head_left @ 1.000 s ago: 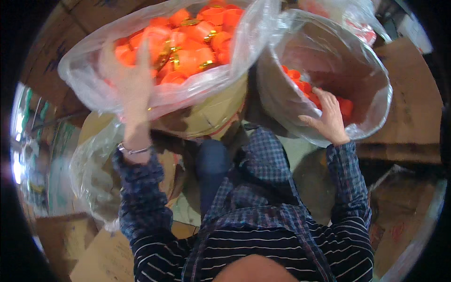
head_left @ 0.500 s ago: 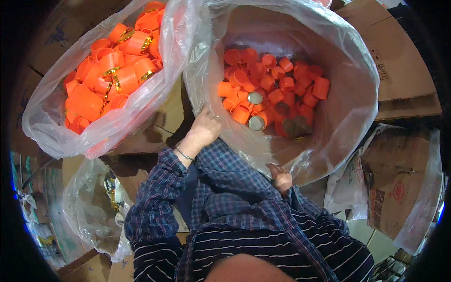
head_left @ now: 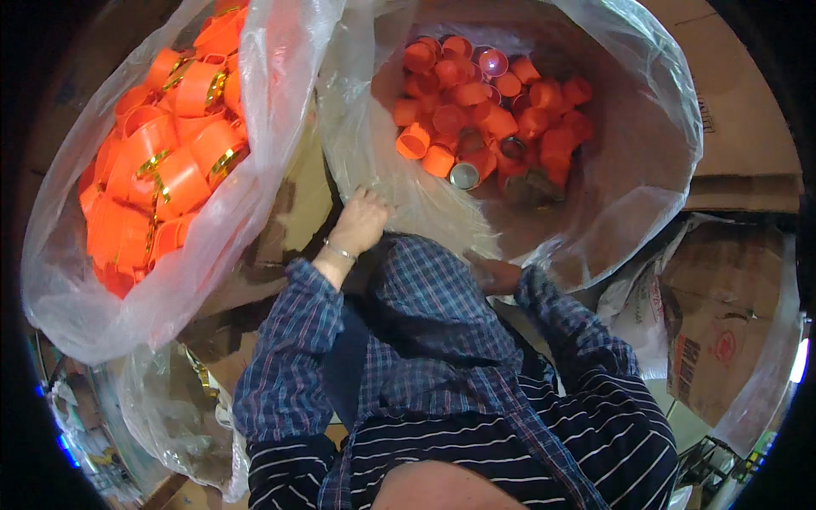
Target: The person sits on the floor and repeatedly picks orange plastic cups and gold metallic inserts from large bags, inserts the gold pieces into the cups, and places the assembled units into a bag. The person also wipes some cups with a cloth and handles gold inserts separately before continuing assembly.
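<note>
A large clear plastic bag (head_left: 620, 200) lines a wide container ahead of me, with a pile of small orange plastic cups (head_left: 497, 123) at its bottom. One piece (head_left: 464, 176) among them shows a silver round end. My left hand (head_left: 361, 223), a bracelet at its wrist, has its fingers curled over the near left rim of this bag. At the near rim, right of my left hand, is my right hand (head_left: 495, 276), dark and blurred, its fingers hard to make out. Neither hand touches the cups.
To the left, another clear plastic bag (head_left: 64, 319) is heaped with larger orange cups (head_left: 183, 183) that have gold bands. Below it hangs a smaller clear bag (head_left: 157, 408) with gold pieces. Brown cardboard (head_left: 722, 297) and a white sack (head_left: 637, 319) stand at the right.
The small cups have shifted within the bag, and only one silver end clearly shows instead of two. My right hand has moved slightly left and blurred. The left bag sits lower in view.
</note>
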